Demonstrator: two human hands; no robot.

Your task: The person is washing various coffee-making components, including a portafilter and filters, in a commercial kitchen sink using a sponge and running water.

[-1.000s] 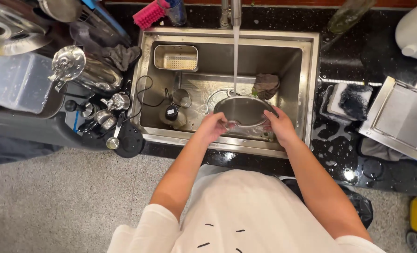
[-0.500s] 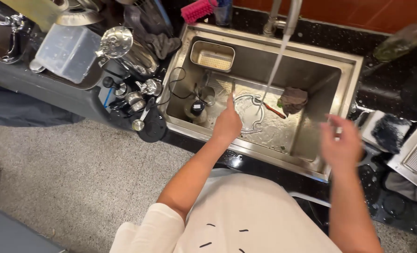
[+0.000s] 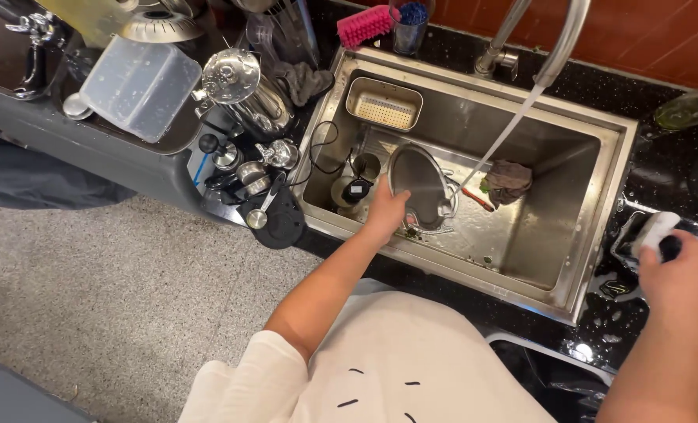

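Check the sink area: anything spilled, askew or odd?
Water and suds are splashed on the black counter right of the sink. The tap stream misses the pan tilted up by the left hand.

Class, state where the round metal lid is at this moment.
The round metal lid stands tilted in the sink, held by the left hand, just left of the water stream and the brown rag.

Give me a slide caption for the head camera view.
Left hand tilts a metal lid in the sink; right hand grips something white.
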